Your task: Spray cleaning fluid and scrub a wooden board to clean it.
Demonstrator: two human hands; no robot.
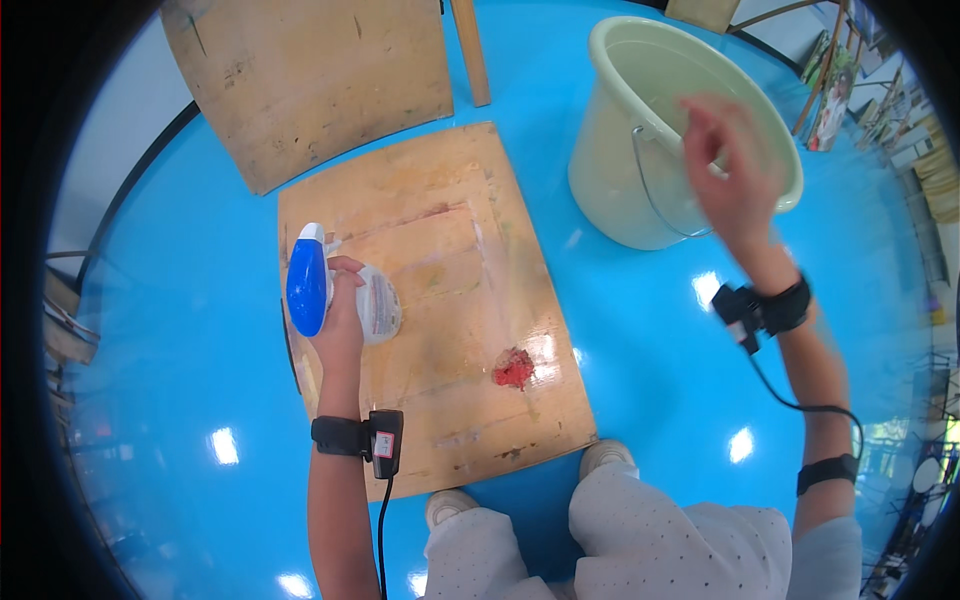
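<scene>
My left hand [345, 315] grips a clear spray bottle [384, 304] with a blue and white trigger head [307, 289]. It is above the left part of a paint-stained wooden board [442, 322], which lies on the floor before my feet. A small rough red clump [514, 369], perhaps a scouring pad, rests on the board's wet, shiny right part. My right hand [731, 169] is blurred over the near right rim of a pale green plastic bucket [619, 165]. Its fingers look curled, and I see no object in them.
A second stained wooden board [322, 82] lies beyond the first, beside a wooden bar [471, 52]. The bucket's wire handle [651, 191] hangs down its near side. Glossy blue floor [660, 360] surrounds everything. Paintings [832, 105] stand at the far right. Cables run from both wrist straps.
</scene>
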